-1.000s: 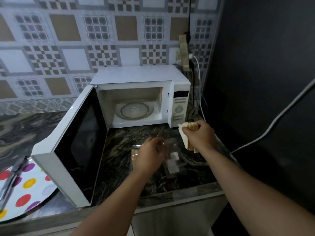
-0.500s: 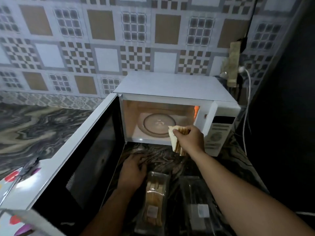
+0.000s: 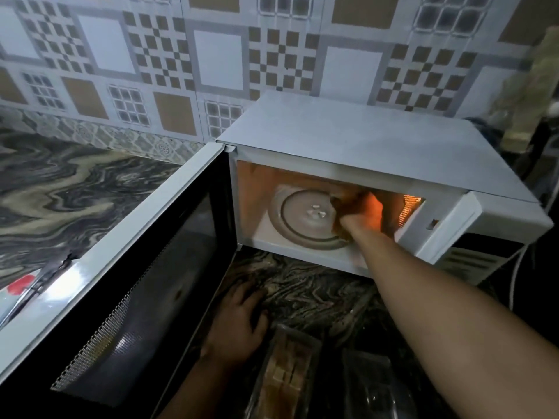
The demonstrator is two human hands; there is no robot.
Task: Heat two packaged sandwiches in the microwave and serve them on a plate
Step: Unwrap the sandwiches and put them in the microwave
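Observation:
The white microwave (image 3: 363, 140) stands open, its door (image 3: 127, 297) swung out to the left. My right hand (image 3: 360, 216) is inside the lit cavity, over the right edge of the glass turntable (image 3: 302, 219), gripping an unwrapped sandwich (image 3: 343, 201) that is mostly hidden by my fingers. My left hand (image 3: 239, 322) rests flat on the dark marbled counter (image 3: 317, 291) in front of the microwave, fingers spread, holding nothing. A second sandwich in its clear plastic package (image 3: 287, 373) lies just right of that hand. An empty clear package (image 3: 372, 385) lies beside it.
A polka-dot plate (image 3: 18, 288) shows at the left edge behind the open door. A power strip and white cables (image 3: 526, 95) hang at the right of the microwave. Patterned tiles cover the wall behind.
My right hand carried the unwrapped sandwich from the counter forward into the microwave cavity. My left hand left the packages and settled flat on the counter. The camera moved closer.

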